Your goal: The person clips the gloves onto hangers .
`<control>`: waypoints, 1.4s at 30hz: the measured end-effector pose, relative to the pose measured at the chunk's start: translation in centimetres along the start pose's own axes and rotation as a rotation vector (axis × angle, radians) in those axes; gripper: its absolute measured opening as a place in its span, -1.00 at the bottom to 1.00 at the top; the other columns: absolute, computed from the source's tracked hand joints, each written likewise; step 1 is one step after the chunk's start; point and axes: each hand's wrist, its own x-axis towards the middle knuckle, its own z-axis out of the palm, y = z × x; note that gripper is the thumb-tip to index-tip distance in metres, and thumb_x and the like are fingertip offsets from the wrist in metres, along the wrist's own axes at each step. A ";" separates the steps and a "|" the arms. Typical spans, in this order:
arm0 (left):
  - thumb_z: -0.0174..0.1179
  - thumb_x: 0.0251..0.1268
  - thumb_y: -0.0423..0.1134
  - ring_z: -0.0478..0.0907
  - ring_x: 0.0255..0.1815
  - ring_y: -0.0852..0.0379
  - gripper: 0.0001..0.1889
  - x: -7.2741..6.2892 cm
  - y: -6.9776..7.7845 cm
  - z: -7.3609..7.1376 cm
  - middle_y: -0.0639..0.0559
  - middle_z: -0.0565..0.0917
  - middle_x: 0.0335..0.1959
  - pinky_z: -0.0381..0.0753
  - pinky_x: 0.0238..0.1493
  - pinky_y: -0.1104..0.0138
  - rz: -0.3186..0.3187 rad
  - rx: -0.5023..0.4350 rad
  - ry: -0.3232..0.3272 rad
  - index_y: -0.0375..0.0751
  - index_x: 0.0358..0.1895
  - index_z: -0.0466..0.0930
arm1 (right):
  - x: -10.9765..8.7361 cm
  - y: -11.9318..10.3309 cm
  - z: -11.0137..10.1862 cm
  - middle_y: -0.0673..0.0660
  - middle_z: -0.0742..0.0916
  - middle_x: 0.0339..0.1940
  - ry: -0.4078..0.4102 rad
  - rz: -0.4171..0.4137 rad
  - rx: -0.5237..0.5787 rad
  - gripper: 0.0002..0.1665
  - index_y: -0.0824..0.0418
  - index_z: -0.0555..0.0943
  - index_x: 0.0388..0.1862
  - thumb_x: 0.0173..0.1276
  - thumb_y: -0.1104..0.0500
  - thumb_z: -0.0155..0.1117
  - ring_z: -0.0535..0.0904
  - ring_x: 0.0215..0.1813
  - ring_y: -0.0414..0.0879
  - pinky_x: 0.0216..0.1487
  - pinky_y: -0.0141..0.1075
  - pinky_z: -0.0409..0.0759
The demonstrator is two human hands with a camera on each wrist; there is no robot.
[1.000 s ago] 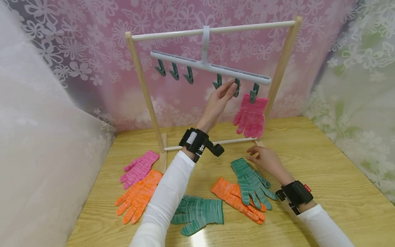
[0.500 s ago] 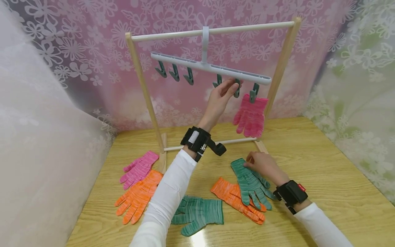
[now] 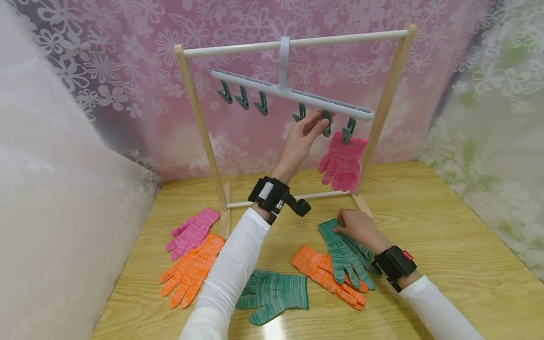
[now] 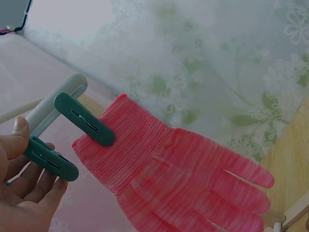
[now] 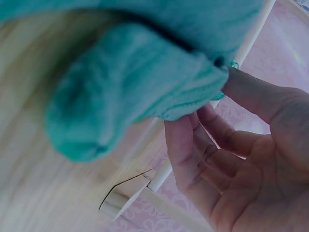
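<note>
Below the hanger (image 3: 314, 98), the left grip (image 3: 300, 141) pinches a clip (image 4: 60, 167); the right grip (image 3: 361, 228) apparently pinches a green glove (image 3: 342, 251).

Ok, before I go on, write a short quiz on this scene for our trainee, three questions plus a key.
1. Pick one: the hanging glove is (a) orange, (b) green, (c) pink.
2. True or false: the left hand holds the hanging glove.
3. Short answer: what does the right hand pinch?

Key:
1. c
2. False; the left hand holds the neighboring clip.
3. A green glove.
</note>
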 end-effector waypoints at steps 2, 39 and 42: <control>0.09 0.56 -0.36 0.50 0.36 0.14 -0.56 0.1 0.0 0.1 -0.21 0.53 0.37 0.47 0.34 0.44 0.006 -0.026 -0.001 -0.34 0.43 0.42 | 0.2 0.0 0.0 0.06 0.54 -0.48 0.005 -0.017 0.007 -0.66 0.28 0.52 -0.22 0.26 0.16 0.52 0.43 -0.45 -0.10 -0.38 -0.25 0.42; 0.16 0.52 -0.35 0.61 0.22 0.06 -0.59 0.4 0.2 0.9 -0.24 0.65 0.21 0.58 0.23 0.41 0.011 0.011 0.047 -0.39 0.34 0.47 | 0.9 0.5 -1.8 0.30 0.78 -0.16 0.082 -0.027 0.295 -0.67 0.33 0.71 0.01 0.41 0.12 0.39 0.72 -0.17 0.18 -0.25 -0.09 0.71; 0.15 0.52 -0.35 0.62 0.22 0.06 -0.59 0.4 0.2 0.9 -0.24 0.65 0.21 0.58 0.23 0.41 0.010 0.010 0.046 -0.41 0.34 0.46 | 0.9 0.0 -2.3 0.31 0.77 -0.15 0.091 0.003 0.351 -0.66 0.34 0.70 0.03 0.41 0.13 0.39 0.73 -0.20 0.14 -0.34 -0.20 0.67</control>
